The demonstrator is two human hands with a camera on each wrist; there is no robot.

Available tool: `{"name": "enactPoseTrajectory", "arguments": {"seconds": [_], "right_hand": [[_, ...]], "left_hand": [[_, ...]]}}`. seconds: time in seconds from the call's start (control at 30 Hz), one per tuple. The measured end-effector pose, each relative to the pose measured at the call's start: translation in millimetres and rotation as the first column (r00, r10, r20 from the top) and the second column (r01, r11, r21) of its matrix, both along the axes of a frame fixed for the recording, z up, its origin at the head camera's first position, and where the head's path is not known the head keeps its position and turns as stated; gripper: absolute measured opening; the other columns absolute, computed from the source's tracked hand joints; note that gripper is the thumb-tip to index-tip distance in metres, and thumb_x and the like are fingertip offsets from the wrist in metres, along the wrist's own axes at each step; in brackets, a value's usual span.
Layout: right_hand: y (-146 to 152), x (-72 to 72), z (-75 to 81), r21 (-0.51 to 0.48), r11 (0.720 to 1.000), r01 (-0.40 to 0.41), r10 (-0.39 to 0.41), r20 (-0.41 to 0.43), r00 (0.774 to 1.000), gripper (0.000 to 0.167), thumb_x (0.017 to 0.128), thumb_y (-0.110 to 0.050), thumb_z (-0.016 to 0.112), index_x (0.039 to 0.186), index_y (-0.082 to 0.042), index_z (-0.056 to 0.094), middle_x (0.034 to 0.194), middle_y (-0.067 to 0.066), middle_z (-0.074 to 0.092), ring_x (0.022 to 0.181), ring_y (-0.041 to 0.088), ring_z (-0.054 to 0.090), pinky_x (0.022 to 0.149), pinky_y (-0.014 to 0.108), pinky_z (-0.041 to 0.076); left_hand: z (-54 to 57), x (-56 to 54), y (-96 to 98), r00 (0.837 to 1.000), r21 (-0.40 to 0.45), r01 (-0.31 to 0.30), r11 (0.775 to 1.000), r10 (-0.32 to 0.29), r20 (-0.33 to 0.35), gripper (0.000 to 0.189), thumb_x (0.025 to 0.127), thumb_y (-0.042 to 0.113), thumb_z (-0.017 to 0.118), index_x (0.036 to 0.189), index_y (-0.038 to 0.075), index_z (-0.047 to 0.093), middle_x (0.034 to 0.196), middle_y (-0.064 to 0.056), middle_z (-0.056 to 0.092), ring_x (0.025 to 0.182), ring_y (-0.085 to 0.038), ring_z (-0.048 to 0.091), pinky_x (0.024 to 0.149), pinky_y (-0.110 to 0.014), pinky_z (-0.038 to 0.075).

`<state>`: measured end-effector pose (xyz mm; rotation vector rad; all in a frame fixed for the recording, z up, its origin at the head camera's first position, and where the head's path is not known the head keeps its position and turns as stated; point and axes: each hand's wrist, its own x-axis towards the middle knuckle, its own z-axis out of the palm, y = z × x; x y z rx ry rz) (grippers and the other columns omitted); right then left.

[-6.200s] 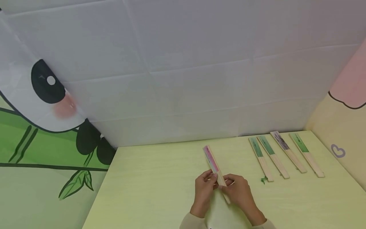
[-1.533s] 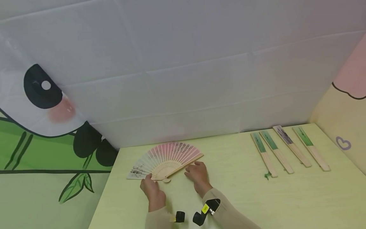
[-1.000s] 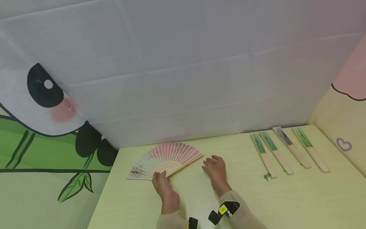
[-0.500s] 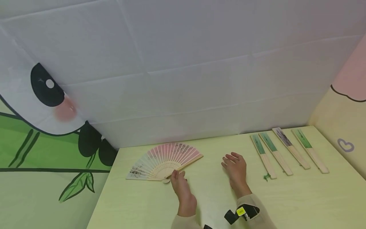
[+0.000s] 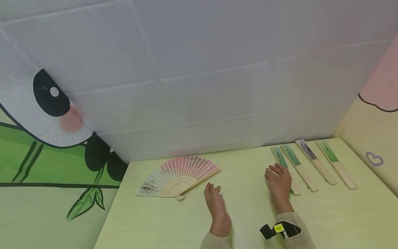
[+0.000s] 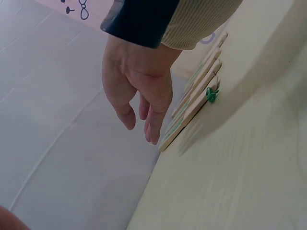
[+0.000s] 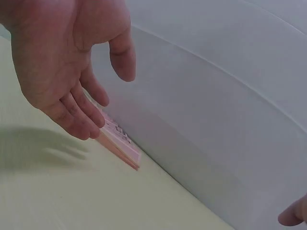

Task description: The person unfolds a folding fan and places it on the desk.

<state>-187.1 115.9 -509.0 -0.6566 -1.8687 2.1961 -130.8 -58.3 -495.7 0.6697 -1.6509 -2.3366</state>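
Pale yellow table (image 5: 149, 224), white backdrop (image 5: 199, 69) along its rear edge. Pink fan (image 5: 177, 178) lies spread near the rear left corner. To its right, left hand (image 5: 218, 209) is raised clear of the surface, thumb apart from relaxed fingers. Right hand (image 5: 278, 183), likewise loosely spread, partly obscures the leftmost of four closed fans (image 5: 303, 173) by the rear right corner.

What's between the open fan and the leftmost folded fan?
In the head view, bare table, plus the left hand and the right hand, which partly hides that folded fan.
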Motion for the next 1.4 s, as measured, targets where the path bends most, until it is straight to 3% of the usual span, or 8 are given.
{"name": "enactPoseTrajectory", "arguments": {"seconds": [0.23, 0.4, 0.53, 0.67, 0.83, 0.93, 1.13, 1.4], "right_hand": [[24, -4.8, -11.4, 0.113, 0.991, 0.067, -0.065, -0.016, 0.998, 0.053, 0.097, 0.005, 0.061, 0.148, 0.010, 0.045, 0.139, 0.028, 0.057, 0.087, -0.011, 0.061, 0.073, 0.005, 0.051], [38, -5.1, -17.2, 0.250, 0.965, 0.084, -0.080, -0.024, 0.996, 0.051, 0.097, 0.005, 0.063, 0.146, 0.010, 0.049, 0.137, 0.027, 0.059, 0.120, 0.029, 0.066, 0.073, 0.002, 0.045], [45, -4.3, -17.8, 0.359, 0.931, 0.066, -0.068, -0.007, 0.998, 0.049, 0.097, 0.003, 0.065, 0.144, 0.010, 0.052, 0.139, 0.030, 0.058, 0.134, 0.047, 0.057, 0.095, 0.028, 0.056], [51, -5.4, -21.4, 0.480, 0.877, 0.007, -0.014, 0.010, 1.000, 0.048, 0.096, 0.003, 0.066, 0.141, 0.012, 0.053, 0.142, 0.036, 0.054, 0.136, 0.052, 0.052, 0.111, 0.065, 0.044], [56, -8.8, -31.9, 0.623, 0.782, -0.029, 0.037, 0.000, 0.999, 0.048, 0.092, 0.005, 0.066, 0.138, 0.014, 0.056, 0.140, 0.039, 0.055, 0.131, 0.057, 0.052, 0.103, 0.071, 0.044], [57, -9.4, -36.2, 0.666, 0.746, -0.019, 0.045, -0.022, 0.999, 0.047, 0.091, 0.008, 0.065, 0.137, 0.016, 0.056, 0.137, 0.041, 0.056, 0.126, 0.060, 0.054, 0.098, 0.072, 0.046], [61, -7.4, -38.1, 0.712, 0.702, -0.023, 0.041, -0.009, 0.999, 0.046, 0.090, 0.013, 0.059, 0.136, 0.018, 0.055, 0.130, 0.043, 0.059, 0.118, 0.061, 0.058, 0.094, 0.073, 0.048], [68, -4.5, -35.0, 0.710, 0.698, -0.090, 0.075, 0.053, 0.996, 0.048, 0.089, 0.007, 0.061, 0.134, 0.020, 0.057, 0.119, 0.042, 0.065, 0.107, 0.058, 0.064, 0.089, 0.070, 0.051]], "left_hand": [[-0.9, -1.5, 18.6, 1.000, -0.006, 0.025, 1.000, -0.025, 0.018, 0.066, 0.104, 0.010, 0.047, 0.160, -0.009, 0.020, 0.166, -0.034, 0.021, 0.152, -0.055, 0.024, 0.126, -0.063, 0.026], [-1.0, -3.9, 30.3, 0.998, -0.015, 0.052, 0.999, -0.051, 0.042, 0.066, 0.103, 0.012, 0.048, 0.161, -0.007, 0.023, 0.166, -0.031, 0.024, 0.152, -0.055, 0.025, 0.123, -0.069, 0.025], [-1.0, -6.0, 41.0, 0.996, -0.017, 0.074, 0.997, -0.073, 0.050, 0.065, 0.102, 0.012, 0.049, 0.160, -0.005, 0.025, 0.165, -0.029, 0.026, 0.152, -0.055, 0.025, 0.121, -0.072, 0.024], [-0.7, -7.6, 55.0, 0.995, -0.018, 0.078, 0.997, -0.077, 0.058, 0.063, 0.101, 0.011, 0.050, 0.159, -0.005, 0.030, 0.163, -0.028, 0.032, 0.150, -0.054, 0.029, 0.120, -0.071, 0.027], [0.9, -7.3, 75.3, 0.994, -0.012, 0.084, 0.996, -0.083, 0.069, 0.060, 0.098, 0.008, 0.051, 0.155, -0.006, 0.036, 0.160, -0.028, 0.038, 0.147, -0.052, 0.036, 0.118, -0.069, 0.032], [1.5, -7.3, 85.2, 0.993, -0.011, 0.092, 0.996, -0.091, 0.072, 0.060, 0.097, 0.006, 0.051, 0.154, -0.006, 0.038, 0.158, -0.028, 0.040, 0.146, -0.052, 0.038, 0.117, -0.069, 0.034], [1.4, -7.7, 98.5, 0.991, 0.002, 0.108, 0.994, -0.108, 0.073, 0.059, 0.096, 0.006, 0.052, 0.153, -0.006, 0.040, 0.156, -0.026, 0.042, 0.143, -0.049, 0.041, 0.116, -0.067, 0.036], [-4.1, -10.7, 110.0, 0.990, 0.001, 0.122, 0.993, -0.122, 0.068, 0.056, 0.097, 0.005, 0.053, 0.151, -0.005, 0.043, 0.152, -0.023, 0.045, 0.143, -0.050, 0.041, 0.116, -0.066, 0.038]]}}
